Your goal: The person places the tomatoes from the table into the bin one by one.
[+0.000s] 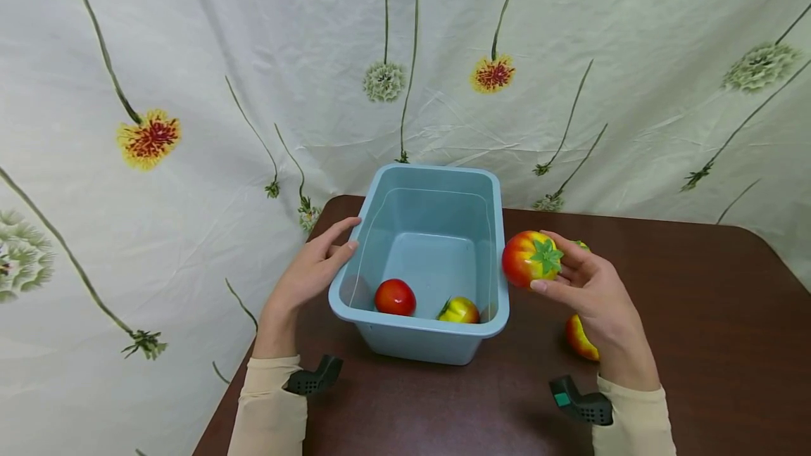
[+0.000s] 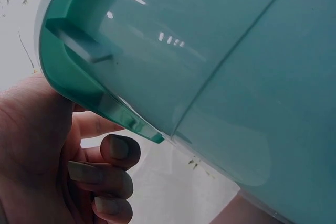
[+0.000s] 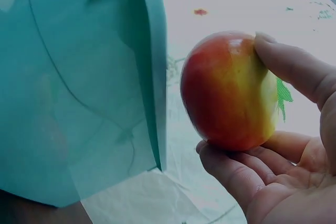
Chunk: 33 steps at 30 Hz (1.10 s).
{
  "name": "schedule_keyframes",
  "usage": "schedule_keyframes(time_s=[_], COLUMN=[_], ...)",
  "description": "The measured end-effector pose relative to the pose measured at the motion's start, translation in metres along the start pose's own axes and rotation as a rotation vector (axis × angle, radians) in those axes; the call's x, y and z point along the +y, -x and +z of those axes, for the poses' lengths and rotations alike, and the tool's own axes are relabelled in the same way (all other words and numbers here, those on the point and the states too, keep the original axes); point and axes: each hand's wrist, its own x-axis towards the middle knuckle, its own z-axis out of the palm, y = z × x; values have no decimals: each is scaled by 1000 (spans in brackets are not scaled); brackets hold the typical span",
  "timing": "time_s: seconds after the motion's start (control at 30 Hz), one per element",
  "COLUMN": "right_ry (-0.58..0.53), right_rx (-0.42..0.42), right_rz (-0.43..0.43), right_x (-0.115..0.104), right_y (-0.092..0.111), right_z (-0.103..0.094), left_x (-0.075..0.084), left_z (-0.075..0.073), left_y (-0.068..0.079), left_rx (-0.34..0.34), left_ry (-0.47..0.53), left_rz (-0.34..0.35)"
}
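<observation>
My right hand (image 1: 602,301) pinches a red-and-yellow tomato (image 1: 526,259) with a green star-shaped calyx, thumb on one side and fingers on the other. The tomato is raised just outside the right rim of a light blue plastic bin (image 1: 418,326). In the right wrist view, a gap shows between the tomato (image 3: 226,93) and the bin wall (image 3: 100,77). My left hand (image 1: 310,262) touches the bin's left rim with thumb and index finger; its other fingers (image 2: 107,179) hang loosely curled below the rim. Inside the bin lie a red tomato (image 1: 395,297) and a yellow-green one (image 1: 460,310).
Another red-and-yellow tomato (image 1: 581,338) lies on the dark brown table (image 1: 716,315), partly covered by my right wrist. A green-topped piece (image 1: 581,245) peeks out behind my right hand. A white flower-print cloth (image 1: 304,34) hangs behind and to the left.
</observation>
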Motion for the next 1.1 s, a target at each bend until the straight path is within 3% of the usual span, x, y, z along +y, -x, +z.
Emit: schedule_keyframes(time_s=[0.3, 0.6, 1.1], right_ry=[3, 27, 38], right_rx=[-30, 40, -24], right_rz=[-2, 45, -7], right_x=[-2, -2, 2], right_y=[-1, -4, -5], right_z=[22, 40, 40], left_x=[0, 0, 1], left_z=[-1, 0, -1], left_y=[-2, -3, 0], left_rx=[0, -5, -3], left_ry=[-1, 2, -2], left_rz=[18, 12, 17])
